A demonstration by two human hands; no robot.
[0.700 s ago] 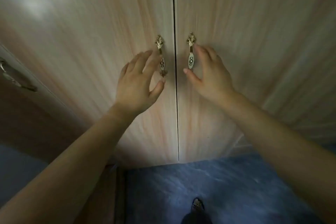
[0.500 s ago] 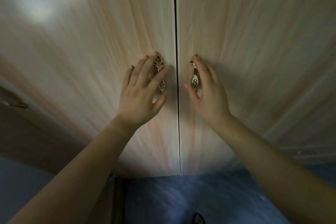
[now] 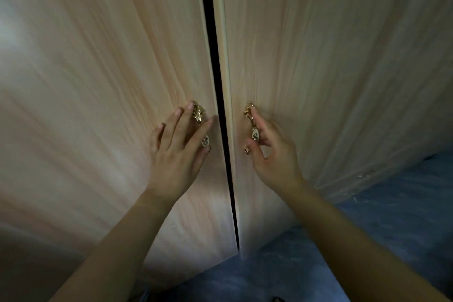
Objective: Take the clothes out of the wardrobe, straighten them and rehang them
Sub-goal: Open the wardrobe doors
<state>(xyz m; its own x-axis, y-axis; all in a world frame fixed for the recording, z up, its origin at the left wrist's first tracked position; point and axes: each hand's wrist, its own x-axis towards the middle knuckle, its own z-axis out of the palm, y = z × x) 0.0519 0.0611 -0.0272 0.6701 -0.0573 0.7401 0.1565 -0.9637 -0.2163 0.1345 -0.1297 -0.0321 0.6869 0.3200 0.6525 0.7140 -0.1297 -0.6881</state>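
head view: the wardrobe (image 3: 98, 81) doors stand a crack apart, dark between them. the left hand (image 3: 175, 154) lies straight-fingered over the left handle (image 3: 199, 115), and i cannot tell if it grips. the right hand (image 3: 274, 154) curls round the right handle (image 3: 255, 133).

Blue mottled floor (image 3: 404, 203) lower right; dim light; pale glare (image 3: 7, 32) far left.

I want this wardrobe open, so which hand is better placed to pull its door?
Right. The right hand pinches the right handle between thumb and curled fingers; the left hand lies with straight fingers over the left handle, not gripping.
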